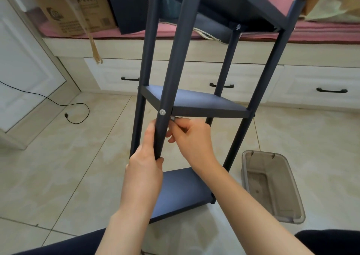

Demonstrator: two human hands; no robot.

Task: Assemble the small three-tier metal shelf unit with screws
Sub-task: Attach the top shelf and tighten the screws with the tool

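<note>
Shelf unit (194,103), dark metal with three tiers, stands tilted on the tiled floor (58,167) between the person's knees and a row of white drawers (243,75). Its nearest leg (167,79) runs up through the left hand (146,157), whose fingers are wrapped round the tube with the thumb tip pressed on its near side. Just above those fingers a silver screw head (162,112) sits in the leg at the corner of the middle tier (194,101). The right hand (191,138) is right beside the leg, its fingertips (176,121) pinched together on a small silvery part (173,118) under the middle tier's front edge; what that part is cannot be told. Below both wrists lies the bottom tier (181,192), and far above the fingers the top tier (243,3) leans toward a pink-covered ledge (321,32).

To the right of the right forearm a clear plastic bin (272,186) rests on the floor. Well left of the left hand a black cable (74,106) trails across the tiles. A cardboard box (74,11) sits on the ledge, up and left of the hands.
</note>
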